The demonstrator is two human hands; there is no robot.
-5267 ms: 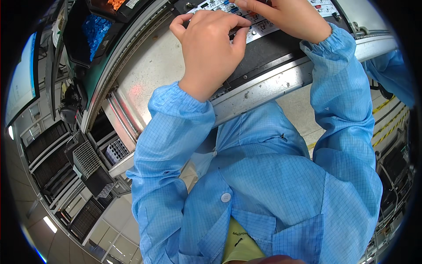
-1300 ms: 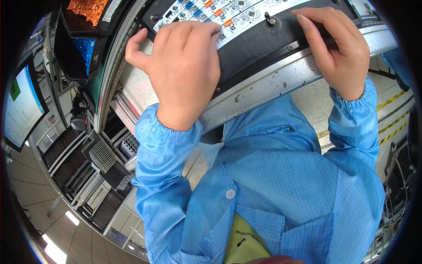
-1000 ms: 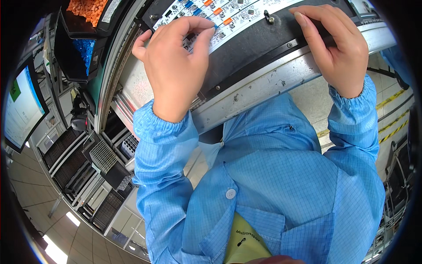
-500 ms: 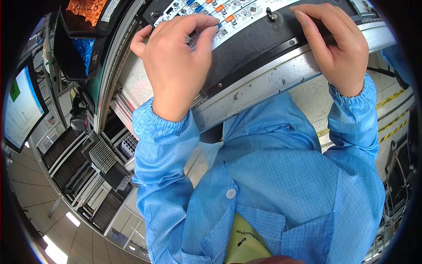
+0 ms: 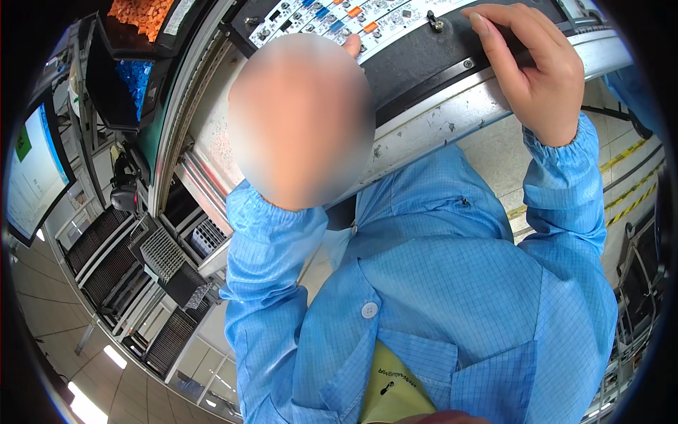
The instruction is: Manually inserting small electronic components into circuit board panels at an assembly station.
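White circuit board strips (image 5: pixel 406 18), dotted with blue and orange parts, lie in a black carrier (image 5: pixel 409 60) at one o'clock from the left hand (image 5: pixel 300 116), their long axis running from eight to two o'clock. The left hand is nearer, overlapping the board's near edge, but blurring hides its grip, so I cannot tell its state; the right hand (image 5: pixel 537 74), at three o'clock, is loosely curled, its grip released with nothing visible inside.
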